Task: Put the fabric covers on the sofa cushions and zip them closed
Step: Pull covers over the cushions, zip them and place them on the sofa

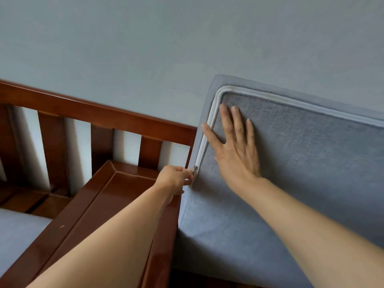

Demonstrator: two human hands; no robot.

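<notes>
**Zipping the grey cushion**

The cushion (291, 163) stands upright against the wall (145, 38), propped on the wooden sofa frame (116, 121). Her right hand (234, 150) lies flat on the grey cover (311, 173), fingers straight and spread beside the white zipper tape (204, 146). The left hand (174, 177) pinches the metal zipper pull (195, 169) at the cushion's left edge — the tape runs up and round the top corner.

Soft daylight, no hard shadows

We see shine on the wooden armrest (116, 196) at 7 o'clock; edges bend, near arms look blurry.
</notes>
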